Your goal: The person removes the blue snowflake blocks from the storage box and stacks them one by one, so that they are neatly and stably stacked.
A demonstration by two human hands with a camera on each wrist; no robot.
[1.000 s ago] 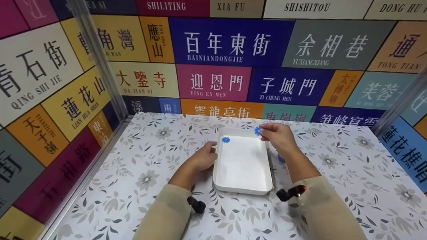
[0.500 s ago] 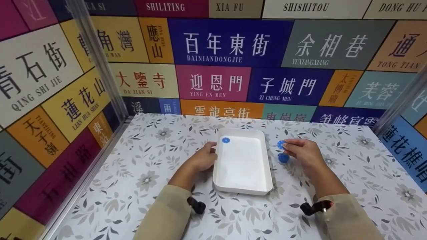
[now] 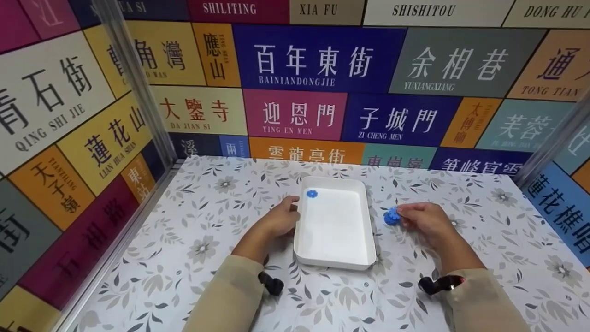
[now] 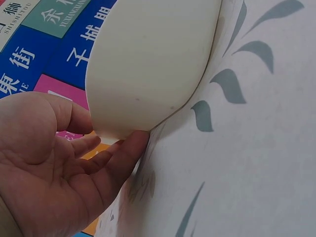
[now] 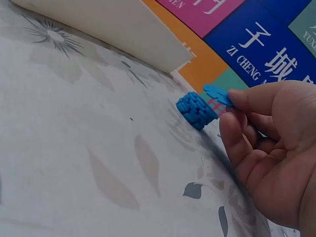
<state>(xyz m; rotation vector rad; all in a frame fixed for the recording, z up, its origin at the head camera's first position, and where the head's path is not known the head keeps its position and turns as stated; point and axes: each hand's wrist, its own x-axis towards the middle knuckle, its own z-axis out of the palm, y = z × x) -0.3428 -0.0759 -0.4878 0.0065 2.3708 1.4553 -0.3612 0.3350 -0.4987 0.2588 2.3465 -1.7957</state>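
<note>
My right hand [image 3: 425, 221] pinches a thin blue flower-shaped disc [image 5: 216, 94] between thumb and finger. Just beside and above a small pile of similar blue discs [image 5: 195, 109], the held disc overlaps it in the head view; whether they touch I cannot tell. To the left stands a shallow white tray [image 3: 334, 263]. One blue disc [image 3: 312, 193] lies flat in its far left corner. Against the tray's left side, my left hand [image 3: 279, 219] grips the outer wall. In the left wrist view its thumb is at the rim and its fingertips [image 4: 136, 140] are by the base.
A white tablecloth [image 3: 203, 286] with grey leaves and flowers covers the table. Panels with coloured street-name signs [image 3: 318, 60] stand behind it and at both sides. Dark wrist cameras [image 3: 272, 283] sit on both sleeves.
My right hand has moved from the tray's far right corner to the right, then down to the pile, still with a disc between its fingertips. The left hand and tray have stayed put.
</note>
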